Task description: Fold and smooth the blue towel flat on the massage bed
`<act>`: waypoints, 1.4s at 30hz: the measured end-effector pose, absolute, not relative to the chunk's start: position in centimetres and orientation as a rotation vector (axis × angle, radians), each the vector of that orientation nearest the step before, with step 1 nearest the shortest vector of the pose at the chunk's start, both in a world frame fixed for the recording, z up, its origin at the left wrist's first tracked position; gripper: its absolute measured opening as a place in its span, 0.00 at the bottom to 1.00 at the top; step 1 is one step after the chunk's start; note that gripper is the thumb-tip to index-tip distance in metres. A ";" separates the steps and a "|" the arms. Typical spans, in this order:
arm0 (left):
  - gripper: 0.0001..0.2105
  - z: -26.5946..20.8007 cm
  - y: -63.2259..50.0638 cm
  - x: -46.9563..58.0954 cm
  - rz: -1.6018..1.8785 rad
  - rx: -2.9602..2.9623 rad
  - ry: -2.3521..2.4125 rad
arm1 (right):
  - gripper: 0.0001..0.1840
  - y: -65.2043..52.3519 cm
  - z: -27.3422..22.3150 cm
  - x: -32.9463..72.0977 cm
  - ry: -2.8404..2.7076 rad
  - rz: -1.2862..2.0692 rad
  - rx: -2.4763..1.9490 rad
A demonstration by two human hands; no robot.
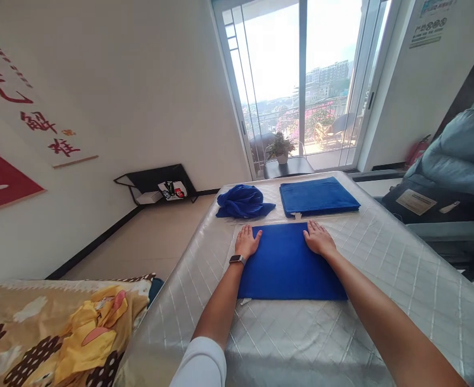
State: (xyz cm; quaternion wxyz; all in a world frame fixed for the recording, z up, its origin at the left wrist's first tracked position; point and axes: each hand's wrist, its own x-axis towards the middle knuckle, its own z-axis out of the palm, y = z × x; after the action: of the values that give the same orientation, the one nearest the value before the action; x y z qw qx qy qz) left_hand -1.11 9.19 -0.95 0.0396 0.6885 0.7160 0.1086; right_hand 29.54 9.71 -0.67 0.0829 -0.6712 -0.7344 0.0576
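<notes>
A blue cloth (289, 269) lies flat as a neat rectangle on a silver quilted cover (293, 338). My left hand (248, 242) rests on its far left corner, fingers stretched forward and thumb apart. On the far right corner lies my right hand (318, 238), also flat with the thumb out. A small white tag sticks out at the near left edge. Beyond my hands, a crumpled blue cloth (243, 201) sits at the left. A stack of folded blue cloths (320, 196) is at the right, with a white tag at its near edge.
At lower left is a patterned bedspread (3, 306) with yellow clothing (90, 333) on it. A potted plant (281, 148) stands on a chair (288, 167) by the sliding glass door (301, 80). A grey padded armchair (458, 161) is at the right. A black rack (156, 185) stands by the wall.
</notes>
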 end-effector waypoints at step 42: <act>0.13 0.9 -14.7 -3.9 0.812 2.418 1.627 | 0.10 -11.0 3.2 35.9 -2.660 -0.454 -0.986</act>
State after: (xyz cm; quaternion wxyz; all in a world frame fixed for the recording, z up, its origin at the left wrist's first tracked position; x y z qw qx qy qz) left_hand -3.88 -14.67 0.90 0.0582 0.7979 0.5368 0.2680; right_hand 35.94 -11.00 3.16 0.1336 -0.3402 -0.9175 -0.1566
